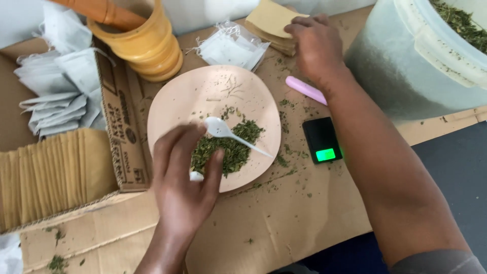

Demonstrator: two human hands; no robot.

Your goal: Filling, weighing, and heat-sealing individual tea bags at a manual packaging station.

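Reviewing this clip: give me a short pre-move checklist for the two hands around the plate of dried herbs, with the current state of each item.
1. Left hand grips the white plastic spoon: ok.
2. Spoon bowl is loaded with herb: not ok, it looks empty.
3. Dried green herbs are piled on the pink plate: ok, though crumbs lie scattered on the cardboard.
4. Right hand rests on the stack of tan paper envelopes: ok; whether one is pinched, cannot tell.
5. Small black scale is lit and its top is bare: ok.
6. Pink stick-shaped tool is free of both hands: ok.
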